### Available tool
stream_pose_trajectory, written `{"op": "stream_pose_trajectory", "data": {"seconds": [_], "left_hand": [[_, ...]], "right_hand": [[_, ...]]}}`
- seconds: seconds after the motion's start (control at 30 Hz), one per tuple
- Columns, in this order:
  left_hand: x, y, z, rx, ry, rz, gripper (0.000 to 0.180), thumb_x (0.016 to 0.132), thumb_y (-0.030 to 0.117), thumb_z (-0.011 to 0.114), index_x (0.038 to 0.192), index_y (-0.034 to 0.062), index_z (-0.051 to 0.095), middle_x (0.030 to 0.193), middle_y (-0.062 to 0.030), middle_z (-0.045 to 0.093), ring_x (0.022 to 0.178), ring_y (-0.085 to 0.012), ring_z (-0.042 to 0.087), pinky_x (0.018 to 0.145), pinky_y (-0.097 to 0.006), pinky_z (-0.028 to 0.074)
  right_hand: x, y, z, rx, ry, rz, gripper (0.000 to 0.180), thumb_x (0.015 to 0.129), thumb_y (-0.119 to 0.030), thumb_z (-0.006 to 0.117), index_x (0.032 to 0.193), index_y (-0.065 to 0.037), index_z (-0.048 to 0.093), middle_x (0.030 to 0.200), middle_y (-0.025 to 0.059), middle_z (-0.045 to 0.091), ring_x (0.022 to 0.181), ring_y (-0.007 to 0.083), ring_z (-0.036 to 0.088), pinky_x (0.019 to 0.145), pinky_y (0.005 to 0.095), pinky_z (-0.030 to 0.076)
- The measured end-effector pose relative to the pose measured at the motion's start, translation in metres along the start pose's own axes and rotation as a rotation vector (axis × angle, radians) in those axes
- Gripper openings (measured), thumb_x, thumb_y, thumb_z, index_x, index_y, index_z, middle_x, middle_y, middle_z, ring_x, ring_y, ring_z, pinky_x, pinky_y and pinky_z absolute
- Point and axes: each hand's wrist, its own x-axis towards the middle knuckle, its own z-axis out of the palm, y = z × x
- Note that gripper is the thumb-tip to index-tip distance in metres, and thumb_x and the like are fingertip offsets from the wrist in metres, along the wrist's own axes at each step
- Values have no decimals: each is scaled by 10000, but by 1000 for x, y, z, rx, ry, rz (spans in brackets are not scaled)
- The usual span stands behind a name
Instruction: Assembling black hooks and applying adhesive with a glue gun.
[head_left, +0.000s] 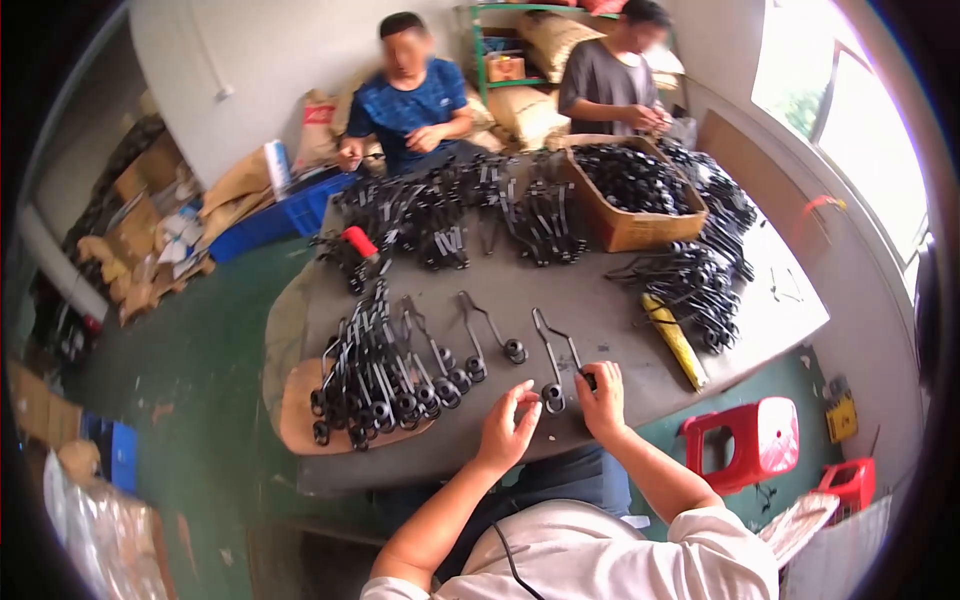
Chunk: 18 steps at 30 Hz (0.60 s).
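Centrally, left hand pinching the round end of a black metal part at the near table edge, right hand gripping its other end, finished row just left, box beyond.

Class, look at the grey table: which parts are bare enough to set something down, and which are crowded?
Bare: the table middle, between the far heaps of black parts and the near row; also right of the yellow tool, by the corner. Crowded: the far edge, around the cardboard box, and the near left. The left hand and right hand work one part.
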Motion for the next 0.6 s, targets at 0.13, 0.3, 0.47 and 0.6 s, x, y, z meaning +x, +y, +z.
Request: {"op": "stream_pose_trajectory", "data": {"seconds": [0.13,0.3,0.47,0.6], "left_hand": [[-25,18,-29,133,66,174,412,878,89,690,1262,19,559,1099,-132,659,992,-293,641,893,-380,490],[-36,34,-112,566,437,280,496,843,123,723,1285,8,527,1207,-187,592,1072,-330,584,924,-436,476],[3,1,-213,706,780,-115,693,874,307,735,1395,-34,431,1381,-244,484,1284,-383,464,1090,-465,359],[16,-51,-266,499,523,-535,946,850,519,728,1501,-25,308,1553,-230,321,1449,-319,311,1171,-398,267]], "right_hand": [[36,5,17,49,33,-53,162,812,-37,687,927,-26,573,890,143,577,852,350,531,771,434,435],[75,3,61,154,32,-100,134,854,-52,673,938,-25,572,910,140,577,866,335,529,785,429,432],[90,17,100,38,-319,-93,332,953,-290,601,1153,-26,618,1161,160,632,1124,349,552,982,428,439],[91,17,120,132,-356,28,505,954,-398,598,1320,-55,548,1223,161,618,1141,346,568,994,436,436]]}}
